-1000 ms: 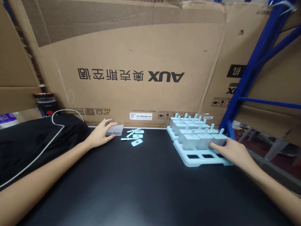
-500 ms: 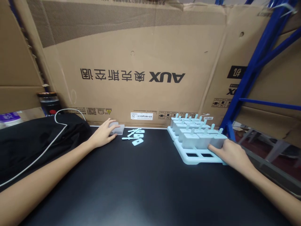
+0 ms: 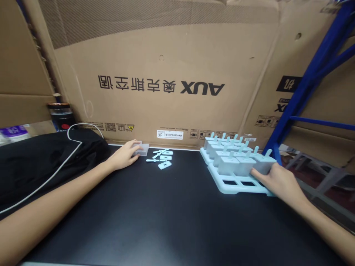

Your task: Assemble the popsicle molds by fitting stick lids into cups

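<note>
My right hand point(image 3: 283, 181) grips an ice pop mould point(image 3: 264, 163) at the near right corner of the light blue mould rack point(image 3: 241, 189). That mould is slightly tilted, its stick leaning right; the fingers behind it are hidden. Several other frosted moulds point(image 3: 227, 166) with light blue stick lids stand in the rack. At the far left of the table, my left hand point(image 3: 124, 154) has thumb and fingers around translucent mould cups point(image 3: 142, 149) lying there, partly covering them. Loose light blue stick lids point(image 3: 165, 165) lie in a small pile right of these cups.
A large cardboard panel point(image 3: 166, 111) stands along the back of the black table point(image 3: 155, 218). Black cloth point(image 3: 55, 159) with a white cable point(image 3: 59, 168) over it lies at left, near a dark jar point(image 3: 61, 117). A blue metal frame point(image 3: 302, 88) rises at right.
In my right hand the corner mould has tilted and shifted slightly right, away from the mould beside it. My left hand stays at the cups. The view has shifted a little.
</note>
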The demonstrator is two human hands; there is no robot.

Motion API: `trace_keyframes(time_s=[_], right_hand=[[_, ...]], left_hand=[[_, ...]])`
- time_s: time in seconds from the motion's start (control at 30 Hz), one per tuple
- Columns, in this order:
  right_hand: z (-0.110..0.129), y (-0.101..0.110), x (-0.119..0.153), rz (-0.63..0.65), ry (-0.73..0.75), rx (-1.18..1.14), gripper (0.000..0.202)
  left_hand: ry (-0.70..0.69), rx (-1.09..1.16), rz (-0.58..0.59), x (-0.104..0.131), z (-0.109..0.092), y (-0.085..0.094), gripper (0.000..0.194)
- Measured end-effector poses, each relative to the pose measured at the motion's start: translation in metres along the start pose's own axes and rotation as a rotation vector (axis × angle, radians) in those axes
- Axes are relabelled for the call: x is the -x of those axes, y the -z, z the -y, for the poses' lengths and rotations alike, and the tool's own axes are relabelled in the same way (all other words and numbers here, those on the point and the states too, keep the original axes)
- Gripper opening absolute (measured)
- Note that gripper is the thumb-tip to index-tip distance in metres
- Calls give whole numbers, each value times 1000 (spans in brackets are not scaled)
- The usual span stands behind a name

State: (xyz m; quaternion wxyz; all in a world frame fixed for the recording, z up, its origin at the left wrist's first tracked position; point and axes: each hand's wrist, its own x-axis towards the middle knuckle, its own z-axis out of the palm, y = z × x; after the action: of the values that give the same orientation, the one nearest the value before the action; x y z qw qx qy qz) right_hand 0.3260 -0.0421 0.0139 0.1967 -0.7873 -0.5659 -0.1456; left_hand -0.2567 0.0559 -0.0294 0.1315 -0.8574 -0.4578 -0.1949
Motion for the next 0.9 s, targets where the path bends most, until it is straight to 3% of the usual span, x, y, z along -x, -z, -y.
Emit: trace_keyframes(time_s=[0.1,0.23,0.37,0.43,0.53,0.63,0.7,0.8,0.9], right_hand=[[4,18,-1,-33,-52,-126,43],[22,54,6,-188,-51,-234,48],[69,82,18,-124,264,-276,37],[102,87,21,-18,450,-278,32],[158,78,20,202,669,-154,17],[209,51,10,225,827,124,18],[237,29,1,248,892,178,23],[268,2,-12,298,943,228,35],[286,-9,-22,337,962,265,53]], left_hand=[[5,17,-3,0,0,0,31],[28,38,5,1,-2,2,31],[41,66,4,2,-4,3,32],[28,79,4,1,-3,3,32],[17,105,-3,0,-1,2,32],[20,109,-10,0,-1,1,32],[26,102,-8,0,-1,1,32],[40,104,-1,1,-2,2,33],[47,111,1,1,-2,2,31]])
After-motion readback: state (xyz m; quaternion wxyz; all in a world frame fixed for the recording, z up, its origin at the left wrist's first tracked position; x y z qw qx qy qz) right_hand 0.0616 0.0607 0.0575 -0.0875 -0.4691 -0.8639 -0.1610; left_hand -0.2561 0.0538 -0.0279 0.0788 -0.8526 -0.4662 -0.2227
